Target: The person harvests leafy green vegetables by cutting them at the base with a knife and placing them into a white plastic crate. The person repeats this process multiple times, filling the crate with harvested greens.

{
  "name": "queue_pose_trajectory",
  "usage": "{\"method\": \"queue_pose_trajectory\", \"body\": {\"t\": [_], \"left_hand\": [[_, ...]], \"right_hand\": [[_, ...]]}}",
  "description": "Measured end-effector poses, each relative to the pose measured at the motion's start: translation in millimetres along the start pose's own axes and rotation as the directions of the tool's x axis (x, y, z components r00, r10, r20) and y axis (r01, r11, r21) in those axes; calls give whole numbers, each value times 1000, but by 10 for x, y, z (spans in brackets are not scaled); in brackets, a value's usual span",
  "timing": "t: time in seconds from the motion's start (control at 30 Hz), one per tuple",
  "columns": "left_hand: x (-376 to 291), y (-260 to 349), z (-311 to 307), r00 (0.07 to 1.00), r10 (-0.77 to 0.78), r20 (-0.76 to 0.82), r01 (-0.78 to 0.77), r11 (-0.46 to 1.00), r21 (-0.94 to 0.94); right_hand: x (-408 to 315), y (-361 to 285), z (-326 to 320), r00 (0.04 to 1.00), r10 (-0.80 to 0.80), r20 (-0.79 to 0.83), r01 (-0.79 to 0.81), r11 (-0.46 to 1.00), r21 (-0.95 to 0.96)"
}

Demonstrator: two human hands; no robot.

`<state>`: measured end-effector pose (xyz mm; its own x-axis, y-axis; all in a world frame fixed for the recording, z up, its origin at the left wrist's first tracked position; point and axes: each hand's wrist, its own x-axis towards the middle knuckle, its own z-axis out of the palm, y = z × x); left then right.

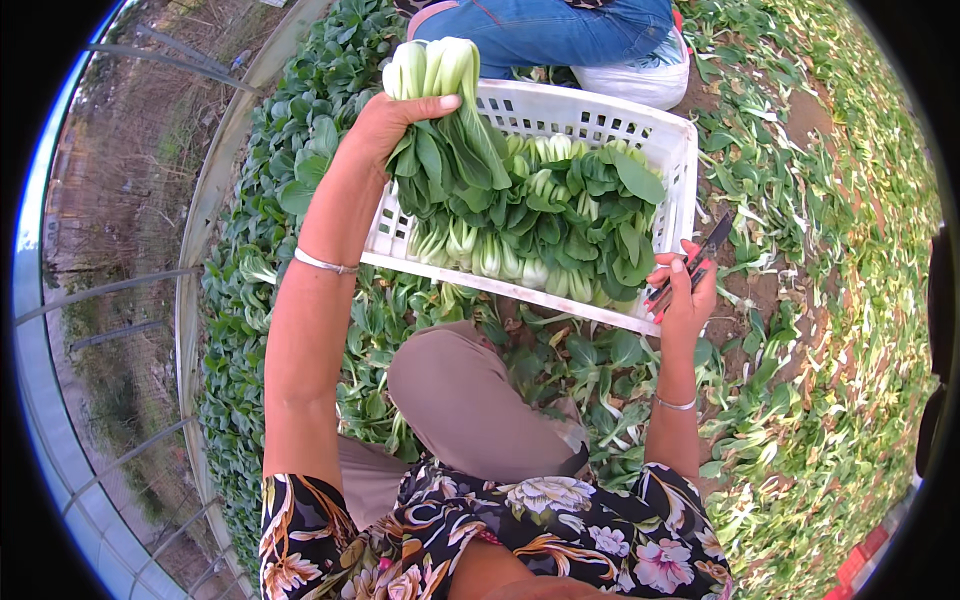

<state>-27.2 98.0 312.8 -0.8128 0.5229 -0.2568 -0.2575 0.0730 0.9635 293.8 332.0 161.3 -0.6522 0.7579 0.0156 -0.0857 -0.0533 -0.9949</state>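
My left hand (397, 124) grips a bunch of green bok choy (439, 71) over the far left corner of a white plastic crate (525, 296). The pale stem ends point up and the leaves hang down into the crate. Inside lie rows of bok choy (540, 217), stems along the near and far sides and leaves toward the middle. At the crate's near right corner, my right hand (686, 292) holds a dark-bladed cutting tool (716, 236) with red parts. Its blade points up and away to the right; my fingers partly hide the handle.
Another person's jeans-clad leg (555, 34) is just beyond the crate, beside a white sack (637, 79). Growing bok choy (247, 360) stands at left along a metal-framed wall (187, 285). Cut leaves (810, 420) litter the soil at right. My bent knee (450, 375) is close to the crate.
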Motion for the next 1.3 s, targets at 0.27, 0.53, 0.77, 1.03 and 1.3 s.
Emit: {"method": "queue_pose_trajectory", "body": {"t": [0.27, 0.53, 0.77, 1.03, 1.3], "left_hand": [[835, -676, -60, 985, 5, -172, 8, 997, 78], [1059, -1215, -416, 822, 235, -519, 314, 574, 756], [1437, -1833, -307, 794, 233, -562, 458, 378, 804], [1638, -2194, -422, 863, 214, -457, 426, 175, 887], [1224, -1705, -212, 891, 311, -330, 327, 65, 943]], "right_hand": [[-9, -60, 18, 997, 35, -68, -35, 999, 0], [-41, 14, -3, 994, 72, -83, -67, 996, 60], [-47, 71, -24, 993, 18, -118, -13, 999, 41], [-54, 58, -18, 994, 8, -106, 0, 997, 83], [-55, 43, -12, 993, 33, -111, -27, 998, 54]]}}
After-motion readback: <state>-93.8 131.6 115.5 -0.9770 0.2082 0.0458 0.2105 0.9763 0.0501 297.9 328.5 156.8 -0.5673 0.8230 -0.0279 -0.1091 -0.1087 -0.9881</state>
